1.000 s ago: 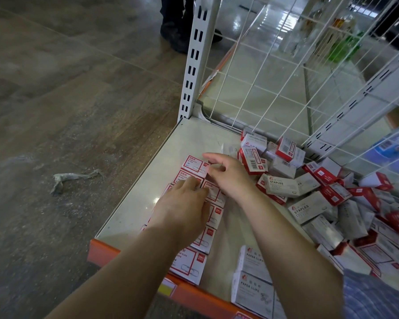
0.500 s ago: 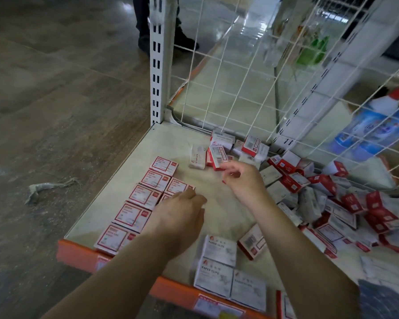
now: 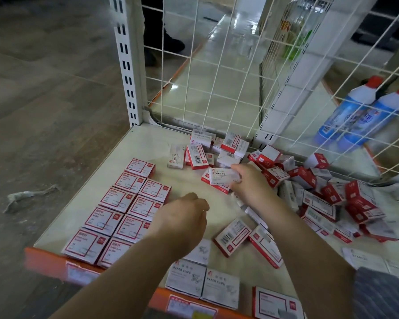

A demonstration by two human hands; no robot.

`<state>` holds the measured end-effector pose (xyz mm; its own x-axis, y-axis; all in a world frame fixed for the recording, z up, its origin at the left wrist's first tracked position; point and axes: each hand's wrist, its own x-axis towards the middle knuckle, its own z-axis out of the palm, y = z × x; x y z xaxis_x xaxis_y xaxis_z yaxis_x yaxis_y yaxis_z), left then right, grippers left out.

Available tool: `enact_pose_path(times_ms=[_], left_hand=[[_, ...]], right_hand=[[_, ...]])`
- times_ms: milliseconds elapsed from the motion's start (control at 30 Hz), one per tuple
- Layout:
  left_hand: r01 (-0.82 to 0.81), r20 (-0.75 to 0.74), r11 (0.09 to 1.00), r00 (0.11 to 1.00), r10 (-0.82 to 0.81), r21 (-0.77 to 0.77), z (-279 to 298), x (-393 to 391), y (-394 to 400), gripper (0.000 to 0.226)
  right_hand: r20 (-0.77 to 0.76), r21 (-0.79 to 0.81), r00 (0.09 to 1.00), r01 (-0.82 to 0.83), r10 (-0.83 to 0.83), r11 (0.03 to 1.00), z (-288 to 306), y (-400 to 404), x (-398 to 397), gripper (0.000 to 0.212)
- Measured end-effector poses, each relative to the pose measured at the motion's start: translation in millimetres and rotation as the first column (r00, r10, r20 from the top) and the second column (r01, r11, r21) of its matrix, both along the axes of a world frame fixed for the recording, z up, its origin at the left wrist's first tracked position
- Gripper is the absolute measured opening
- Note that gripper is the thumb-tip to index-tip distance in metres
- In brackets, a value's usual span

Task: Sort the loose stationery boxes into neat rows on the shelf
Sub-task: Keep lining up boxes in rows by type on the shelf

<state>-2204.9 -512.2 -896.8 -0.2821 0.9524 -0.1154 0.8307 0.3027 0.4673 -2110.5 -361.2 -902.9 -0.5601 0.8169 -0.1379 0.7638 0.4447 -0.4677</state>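
Red-and-white paper clip boxes [image 3: 127, 203] lie flat in two neat rows on the left of the cream shelf [image 3: 148, 143]. My right hand [image 3: 251, 185] grips a white box marked STAPLES [image 3: 221, 175] just above the shelf, at the near edge of the loose pile. My left hand [image 3: 182, 217] hovers with loosely curled fingers beside the rows and holds nothing. A jumbled heap of red and white boxes [image 3: 327, 194] covers the right side of the shelf.
White paper clip boxes [image 3: 200, 282] sit at the orange front edge [image 3: 46, 261]. A wire mesh back panel [image 3: 217, 77] and a slotted white upright [image 3: 127, 65] bound the shelf. Blue bottles [image 3: 355, 113] lie behind the mesh. Someone's dark shoes [image 3: 171, 44] stand beyond.
My right hand left the rows, reached to the loose pile and took hold of a staples box. My left hand lifted off the rows and drifted right. The camera view shifted right.
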Motion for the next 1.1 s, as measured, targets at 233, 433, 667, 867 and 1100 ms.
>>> enact_pose_path(times_ms=[233, 433, 667, 867, 1100], left_hand=[[-0.072, 0.061, 0.997, 0.996, 0.071, 0.021, -8.8, 1.3, -3.1, 0.030], [-0.134, 0.086, 0.991, 0.987, 0.134, -0.001, -11.3, 0.6, -8.1, 0.030], [-0.150, 0.030, 0.986, 0.988, 0.152, -0.068, -7.1, 7.8, -11.6, 0.034], [-0.236, 0.203, 0.971, 0.949, 0.240, -0.045, 2.2, 18.7, -10.6, 0.034], [-0.303, 0.462, 0.953, 0.848, 0.260, 0.019, 7.5, 35.6, -9.7, 0.035]], right_hand=[[-0.074, -0.004, 0.997, 0.021, -0.021, 1.000, -9.2, 5.5, 3.8, 0.035], [-0.180, 0.010, 0.984, 0.011, -0.009, 1.000, -5.1, -3.2, 14.0, 0.040], [-0.271, 0.025, 0.962, 0.026, -0.018, 0.999, 14.0, -20.1, 37.7, 0.039], [-0.328, -0.055, 0.943, 0.027, -0.044, 0.998, 23.4, -39.6, 58.1, 0.040], [-0.323, -0.021, 0.946, -0.040, 0.031, 0.999, 21.6, -68.9, 84.0, 0.033]])
